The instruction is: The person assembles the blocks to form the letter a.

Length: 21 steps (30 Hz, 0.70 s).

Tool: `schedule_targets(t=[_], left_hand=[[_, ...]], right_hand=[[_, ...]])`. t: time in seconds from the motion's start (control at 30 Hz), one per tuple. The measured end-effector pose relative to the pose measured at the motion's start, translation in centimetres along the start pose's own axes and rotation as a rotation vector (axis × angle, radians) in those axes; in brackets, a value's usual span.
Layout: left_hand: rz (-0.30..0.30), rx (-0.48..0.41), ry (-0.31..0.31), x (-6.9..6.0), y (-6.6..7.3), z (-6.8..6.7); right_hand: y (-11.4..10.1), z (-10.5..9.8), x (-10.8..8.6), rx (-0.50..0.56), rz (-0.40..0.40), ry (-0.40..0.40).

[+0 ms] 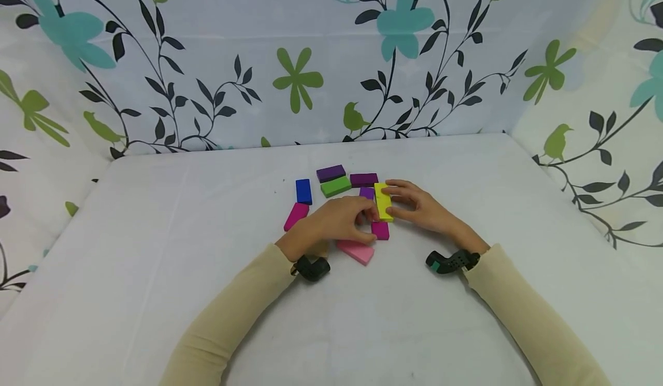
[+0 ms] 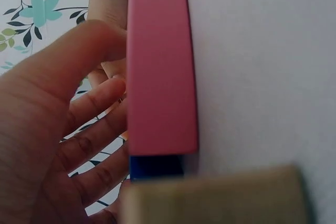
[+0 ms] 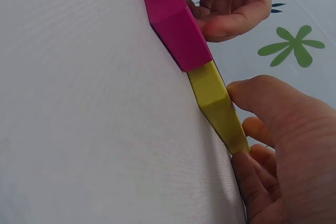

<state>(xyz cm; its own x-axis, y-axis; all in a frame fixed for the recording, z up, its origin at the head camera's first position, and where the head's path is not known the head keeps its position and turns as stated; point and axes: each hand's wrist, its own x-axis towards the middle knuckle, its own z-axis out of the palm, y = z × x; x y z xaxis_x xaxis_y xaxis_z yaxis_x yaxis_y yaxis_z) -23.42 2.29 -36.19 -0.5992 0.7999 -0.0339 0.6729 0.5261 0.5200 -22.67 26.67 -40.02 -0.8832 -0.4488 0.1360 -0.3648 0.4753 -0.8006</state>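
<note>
The yellow block (image 1: 383,202) sat beside a purple block (image 1: 366,193), the right hand (image 1: 423,207) clamped finger-and-thumb about its ends; whether the left hand (image 1: 339,219) gripped anything I couldn't tell; the yellow one looked light, stiff, best pinched endwise.

We see soft, even light in the head view, with faint shadows beside the sleeves (image 1: 228,317); both wrist views look dimmer, the nearest tan block (image 2: 215,200) blurred.

The long yellow block (image 1: 383,203) lies just beside a magenta block (image 1: 380,231).
</note>
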Motion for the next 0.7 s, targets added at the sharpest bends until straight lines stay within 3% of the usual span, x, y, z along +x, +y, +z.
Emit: schedule_targets(t=[0.33, 0.7], left_hand=[[-0.005, 0.013, -0.008, 0.1, 0.2, 0.1], [-0.024, 0.047, 0.042, 0.5, 0.5, 0.9]], right_hand=[[0.1, 0.0, 0.0, 0.008, -0.001, 0.003], [0.1, -0.1, -0.1, -0.006, -0.006, 0.003]])
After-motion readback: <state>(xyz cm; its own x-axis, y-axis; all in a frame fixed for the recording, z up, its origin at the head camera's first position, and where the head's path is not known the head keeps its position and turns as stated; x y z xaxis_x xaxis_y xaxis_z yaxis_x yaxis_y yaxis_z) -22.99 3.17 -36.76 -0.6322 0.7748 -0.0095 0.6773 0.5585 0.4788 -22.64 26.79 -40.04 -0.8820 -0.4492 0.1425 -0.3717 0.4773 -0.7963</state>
